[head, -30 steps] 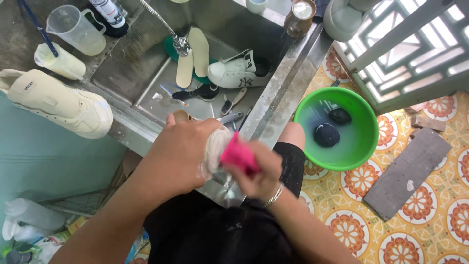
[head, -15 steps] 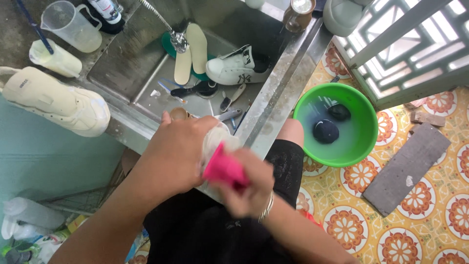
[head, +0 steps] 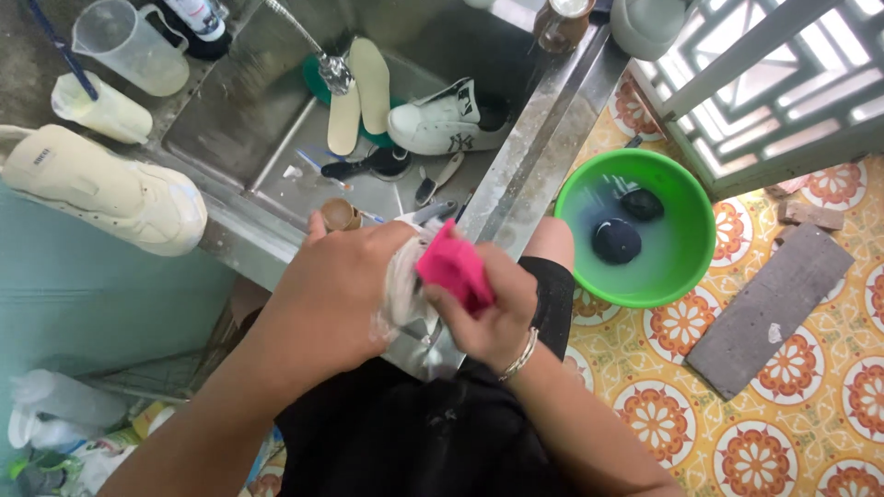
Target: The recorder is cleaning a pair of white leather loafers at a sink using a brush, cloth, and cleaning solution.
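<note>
My left hand (head: 336, 290) grips a white shoe (head: 402, 294) at the near edge of a steel sink (head: 244, 120); only a wet white strip of the shoe shows between my hands. My right hand (head: 488, 308), with a bracelet at the wrist, presses a pink cloth (head: 453, 267) against that shoe. Both hands are over my lap, just in front of the sink's rim.
A cream shoe (head: 106, 189) lies on the counter at left, beside a measuring jug (head: 133, 46). In the sink are another white shoe (head: 442, 120), two insoles (head: 359, 92), brushes and a tap (head: 318, 51). A green basin (head: 635, 225) of water stands on the patterned tile floor at right, near a grey slab (head: 769, 308).
My right hand has slid the pink cloth down and then back up along the shoe. My left hand keeps its grip and has barely moved.
</note>
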